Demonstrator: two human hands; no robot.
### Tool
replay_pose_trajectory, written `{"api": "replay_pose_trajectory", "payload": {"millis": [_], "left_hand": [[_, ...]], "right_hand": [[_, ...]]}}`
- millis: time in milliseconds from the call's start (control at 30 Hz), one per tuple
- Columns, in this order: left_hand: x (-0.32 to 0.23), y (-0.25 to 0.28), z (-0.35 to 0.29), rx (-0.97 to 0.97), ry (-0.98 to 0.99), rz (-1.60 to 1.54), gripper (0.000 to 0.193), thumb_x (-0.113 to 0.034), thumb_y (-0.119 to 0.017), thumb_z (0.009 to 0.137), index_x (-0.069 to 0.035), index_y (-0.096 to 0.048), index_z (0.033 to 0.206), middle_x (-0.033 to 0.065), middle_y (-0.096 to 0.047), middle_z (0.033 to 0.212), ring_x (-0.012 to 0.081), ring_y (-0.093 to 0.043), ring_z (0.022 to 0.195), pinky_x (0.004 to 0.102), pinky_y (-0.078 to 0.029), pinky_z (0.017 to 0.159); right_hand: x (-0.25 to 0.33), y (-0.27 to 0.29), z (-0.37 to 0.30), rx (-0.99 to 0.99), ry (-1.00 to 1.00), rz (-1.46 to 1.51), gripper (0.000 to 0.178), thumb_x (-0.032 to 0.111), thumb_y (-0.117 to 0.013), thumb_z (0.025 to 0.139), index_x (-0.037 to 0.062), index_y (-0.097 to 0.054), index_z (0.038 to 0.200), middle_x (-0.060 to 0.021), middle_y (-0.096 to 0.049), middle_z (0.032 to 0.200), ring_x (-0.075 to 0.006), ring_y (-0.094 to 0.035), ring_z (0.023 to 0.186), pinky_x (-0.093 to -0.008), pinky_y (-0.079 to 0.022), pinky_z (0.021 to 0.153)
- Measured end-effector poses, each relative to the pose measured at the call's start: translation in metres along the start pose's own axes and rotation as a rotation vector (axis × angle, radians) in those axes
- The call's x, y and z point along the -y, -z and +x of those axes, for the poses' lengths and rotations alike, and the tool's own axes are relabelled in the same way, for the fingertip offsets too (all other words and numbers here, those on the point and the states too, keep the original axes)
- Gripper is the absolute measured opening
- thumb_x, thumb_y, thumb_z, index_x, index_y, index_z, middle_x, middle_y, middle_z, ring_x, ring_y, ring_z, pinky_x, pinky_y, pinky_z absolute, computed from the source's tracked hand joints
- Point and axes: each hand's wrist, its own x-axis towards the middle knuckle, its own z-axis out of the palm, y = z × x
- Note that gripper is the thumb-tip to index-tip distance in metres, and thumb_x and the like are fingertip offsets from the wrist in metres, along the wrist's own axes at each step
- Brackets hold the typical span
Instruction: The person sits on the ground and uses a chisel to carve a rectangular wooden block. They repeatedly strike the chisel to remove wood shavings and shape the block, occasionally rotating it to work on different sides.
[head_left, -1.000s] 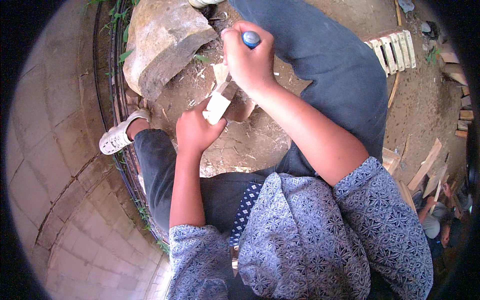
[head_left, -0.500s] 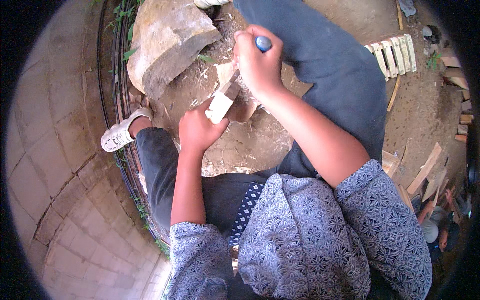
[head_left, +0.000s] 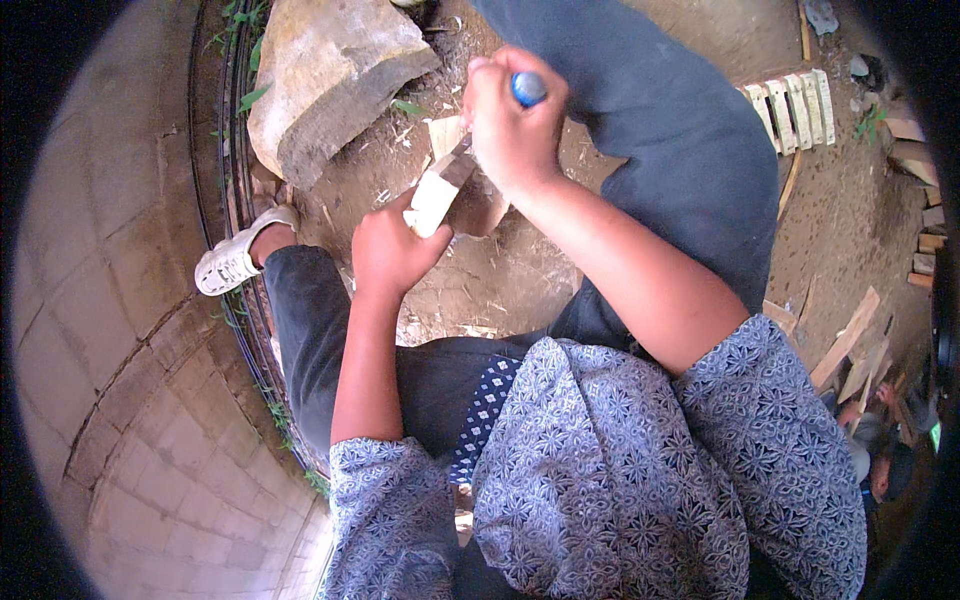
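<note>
My left hand (head_left: 392, 248) is closed around the near end of a pale, squared wooden block (head_left: 433, 204), its thumb along the side. The block slants up and away toward the right; its upper part is darker in shade. My right hand (head_left: 515, 125) is wrapped in a fist around a tool with a rounded blue handle (head_left: 528, 89). The handle's end sticks out above the fist, and the rest is hidden beneath my fingers, so its kind cannot be made out. This fist sits close to the block's far end. Pale shavings lie on the ground below.
A large rough stone (head_left: 330, 85) lies at the far left, beside dark cables and a curved-looking block wall (head_left: 100, 280). A row of cream wooden pieces (head_left: 792, 112) lies beyond my right leg (head_left: 690, 130). Loose boards (head_left: 848, 335) and another person (head_left: 885, 465) are at the right.
Both hands keep their grips, with the block and tool shifting only slightly. The whole view has drifted a little, the stone and shoe now slightly farther left.
</note>
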Motion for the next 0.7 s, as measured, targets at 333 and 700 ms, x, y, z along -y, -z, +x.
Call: {"api": "replay_pose_trajectory", "payload": {"millis": [333, 700], "left_hand": [[0.005, -0.006, -0.003, -0.019, 0.008, 0.004, 0.060, -0.039, -0.073, 0.067, -0.010, -0.071, 0.119, 0.0191, -0.074, 0.093, 0.0375, -0.072, 0.086, 0.0462, -0.057, 0.081], [-0.002, -0.005, -0.001, -0.018, -0.009, -0.037, 0.053, -0.035, -0.073, 0.068, -0.004, -0.072, 0.111, 0.0227, -0.072, 0.087, 0.0388, -0.071, 0.084, 0.0470, -0.057, 0.079]], "right_hand": [[0.014, -0.003, 0.017, -0.075, -0.159, 0.176, 0.028, 0.012, -0.062, 0.084, 0.0013, -0.052, 0.060, -0.0007, -0.048, 0.049, -0.0083, -0.047, 0.049, -0.0333, -0.035, 0.047], [0.001, -0.012, 0.014, -0.048, -0.011, -0.064, 0.028, 0.010, -0.060, 0.089, 0.0039, -0.050, 0.063, -0.0021, -0.049, 0.053, -0.0093, -0.051, 0.049, -0.0301, -0.040, 0.046]]}}
